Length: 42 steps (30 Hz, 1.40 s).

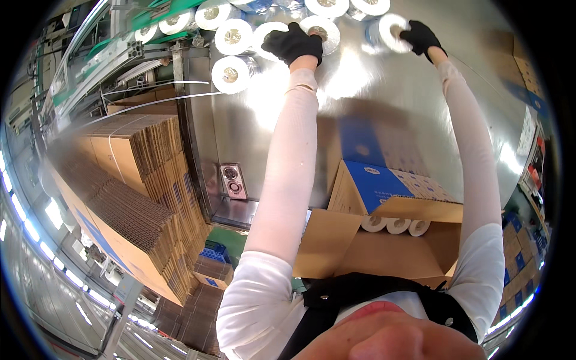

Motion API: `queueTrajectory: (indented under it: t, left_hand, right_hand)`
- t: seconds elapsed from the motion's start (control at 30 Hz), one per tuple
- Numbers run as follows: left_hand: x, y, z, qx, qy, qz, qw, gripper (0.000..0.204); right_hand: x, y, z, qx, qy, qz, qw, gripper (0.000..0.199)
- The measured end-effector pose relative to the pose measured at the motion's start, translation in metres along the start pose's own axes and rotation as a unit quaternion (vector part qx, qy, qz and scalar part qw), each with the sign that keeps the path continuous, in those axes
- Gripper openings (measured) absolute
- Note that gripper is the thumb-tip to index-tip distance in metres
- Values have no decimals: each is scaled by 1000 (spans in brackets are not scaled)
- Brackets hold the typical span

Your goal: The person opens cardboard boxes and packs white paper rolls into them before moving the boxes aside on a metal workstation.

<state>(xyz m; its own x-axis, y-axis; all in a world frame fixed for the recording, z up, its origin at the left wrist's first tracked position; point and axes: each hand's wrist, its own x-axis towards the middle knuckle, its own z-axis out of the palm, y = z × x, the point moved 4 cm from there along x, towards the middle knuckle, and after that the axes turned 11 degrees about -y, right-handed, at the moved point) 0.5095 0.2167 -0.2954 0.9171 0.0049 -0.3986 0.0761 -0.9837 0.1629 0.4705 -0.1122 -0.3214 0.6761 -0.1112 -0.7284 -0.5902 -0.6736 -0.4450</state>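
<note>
My left hand (294,45), in a black glove, is closed at the far side of the metal table (372,90), with its thumb side against the core of a white roll (327,27). Its fingers lie over a neighbouring white roll (262,37); their tips are partly hidden. Farther right, my right hand (423,39), also black-gloved, grips another clear-wrapped roll (390,31) by its near end, apart from the cluster. Several similar rolls lie on their sides around my left hand, ends facing me. An open cardboard box (336,240) right before my body has white rolls (398,225) inside.
Tall stacks of flattened cardboard boxes (132,174) stand left of the table. A green-edged metal frame (114,54) borders the far left. A small pink two-dial device (233,181) sits at the table's left near corner. Brown and blue boxes (519,258) are stacked at the right.
</note>
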Motion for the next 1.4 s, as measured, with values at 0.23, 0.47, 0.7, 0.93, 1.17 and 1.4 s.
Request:
queueTrajectory:
  t: [0.23,0.47,0.7,0.93,1.17,1.4]
  left_hand:
    - [-49,-18,12,114,-18,215,970,43]
    - [-235,-61,61,17,20,231,973,34]
    - [-251,-87,62,19,-25,250,968,29]
    - [-237,-149,-19,-642,-163,196,723,61]
    - [-399,-43,-161,-597,-218,396,663,39]
    - [-524,-1,-60,-7,-25,718,696,15]
  right_hand:
    - [-43,-90,30,-401,213,-341,823,42]
    - [13,-107,57,-411,351,-232,809,26]
    - [-114,-67,89,-448,-46,-296,842,49]
    - [-317,10,-50,-277,59,-148,948,71]
    - [-552,135,-10,52,174,-177,967,65]
    - [-600,112,103,-339,124,-129,924,49]
